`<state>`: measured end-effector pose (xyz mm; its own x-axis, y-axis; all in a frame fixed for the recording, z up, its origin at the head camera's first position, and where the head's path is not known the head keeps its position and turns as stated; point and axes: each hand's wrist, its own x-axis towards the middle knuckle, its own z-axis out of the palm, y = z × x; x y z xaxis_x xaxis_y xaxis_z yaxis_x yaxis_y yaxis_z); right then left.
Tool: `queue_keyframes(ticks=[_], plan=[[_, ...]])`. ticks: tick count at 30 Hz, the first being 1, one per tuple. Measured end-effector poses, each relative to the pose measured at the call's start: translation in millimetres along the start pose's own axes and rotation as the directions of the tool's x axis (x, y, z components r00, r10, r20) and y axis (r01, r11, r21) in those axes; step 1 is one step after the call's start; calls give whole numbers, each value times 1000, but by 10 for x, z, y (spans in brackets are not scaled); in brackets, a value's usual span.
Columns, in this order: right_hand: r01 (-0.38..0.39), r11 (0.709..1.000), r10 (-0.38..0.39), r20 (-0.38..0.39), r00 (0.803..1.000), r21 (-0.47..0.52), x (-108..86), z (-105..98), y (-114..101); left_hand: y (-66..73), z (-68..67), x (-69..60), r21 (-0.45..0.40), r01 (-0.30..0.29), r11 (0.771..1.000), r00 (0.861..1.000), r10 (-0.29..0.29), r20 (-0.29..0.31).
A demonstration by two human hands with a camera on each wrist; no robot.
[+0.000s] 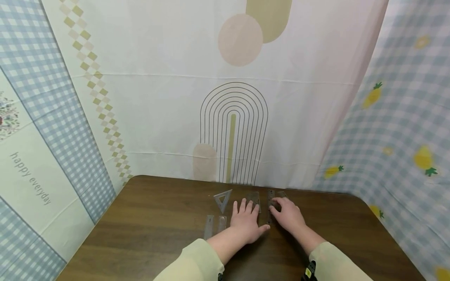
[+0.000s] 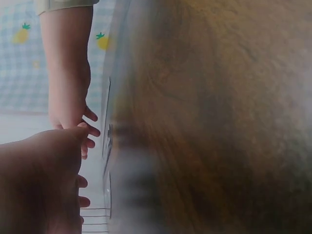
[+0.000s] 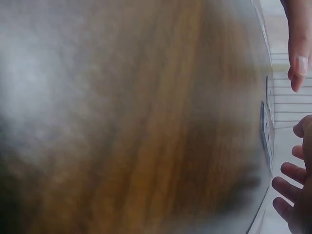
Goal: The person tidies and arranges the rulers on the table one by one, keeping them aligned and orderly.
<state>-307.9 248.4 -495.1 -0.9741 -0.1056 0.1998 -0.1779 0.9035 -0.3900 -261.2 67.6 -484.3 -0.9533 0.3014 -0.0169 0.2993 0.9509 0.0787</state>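
In the head view my left hand (image 1: 246, 225) has its fingers spread, fingertips over the near part of a clear plastic drawing piece (image 1: 254, 196), most of it hidden. My right hand (image 1: 289, 215) is beside a narrow clear ruler (image 1: 270, 195), thumb and index finger loosely bent over its right edge. Whether they touch it cannot be told. Another clear piece (image 1: 282, 194) is half covered behind the right hand. The right wrist view shows the right hand (image 3: 295, 187) with fingers apart, nothing visible between them, above a ruler (image 3: 265, 131) lying flat.
Left of the left hand lie a clear set square (image 1: 218, 198) and two short clear rulers, one (image 1: 209, 225) further left and the other (image 1: 222, 222) near the wrist. All rest on a brown wooden table (image 1: 140, 226). A patterned cloth (image 1: 158, 117) hangs along its back edge.
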Motion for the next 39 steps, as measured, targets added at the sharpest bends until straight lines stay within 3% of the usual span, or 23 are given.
queue_keyframes(ticks=[11,23,29,39], plan=[[57,989,-54,27,998,-134,123,-19,119,127,81,72,53,0,999,1000,-2,28],[70,964,-57,59,997,-255,270,-7,174,227,127,219,198,-20,980,998,7,66],[60,962,-41,75,996,-266,354,-1,175,257,138,242,234,-25,972,996,3,92],[-15,968,42,103,994,-252,481,76,279,310,84,216,269,-2,963,997,-19,76]])
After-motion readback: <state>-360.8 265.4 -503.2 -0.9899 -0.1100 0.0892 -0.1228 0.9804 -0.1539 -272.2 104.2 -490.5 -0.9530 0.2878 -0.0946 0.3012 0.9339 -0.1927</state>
